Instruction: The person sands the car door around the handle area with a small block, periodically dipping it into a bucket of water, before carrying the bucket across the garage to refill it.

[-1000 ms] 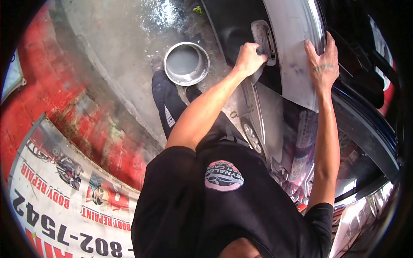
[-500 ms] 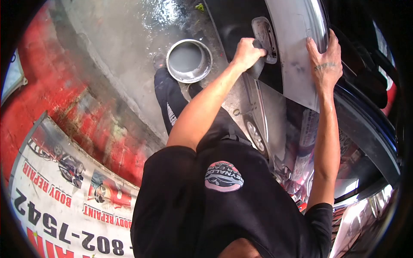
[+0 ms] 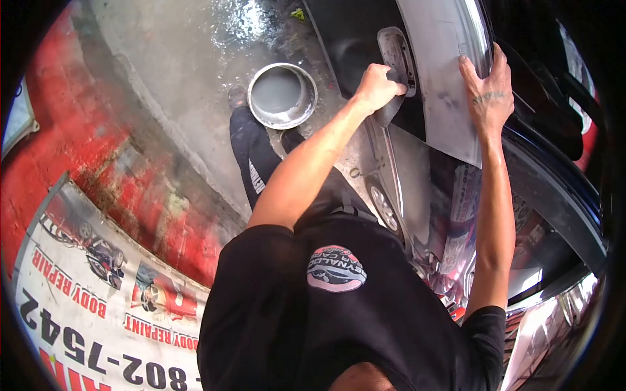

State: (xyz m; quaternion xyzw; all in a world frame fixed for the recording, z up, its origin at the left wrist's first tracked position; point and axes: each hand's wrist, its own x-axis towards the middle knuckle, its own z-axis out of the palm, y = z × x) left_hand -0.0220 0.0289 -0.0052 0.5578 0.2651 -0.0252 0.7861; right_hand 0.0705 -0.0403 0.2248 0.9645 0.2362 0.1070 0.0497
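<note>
My left hand (image 3: 378, 89) is closed, its curled fingers and thumb against the car door beside the recess of the door handle (image 3: 398, 58). Whatever lies inside those fingers is hidden. On the right, my right hand (image 3: 490, 88) holds the edge of the grey car door (image 3: 443, 85), thumb on the dull sanded-looking surface and the other fingers over the far side. The door has a pale grey band along the top and a darker area around the handle recess.
A round bucket (image 3: 312, 104) of grey liquid stands on the wet concrete floor (image 3: 195, 85) near my foot (image 3: 237, 96). To the left are a red wall (image 3: 72, 117) and a printed body repair sign (image 3: 117, 326). Dark car parts (image 3: 554, 169) are at the right.
My left hand has shifted slightly down along the handle recess, and the dark piece seen at its fingers no longer shows. My right hand stays on the door edge. The view has shifted slightly.
</note>
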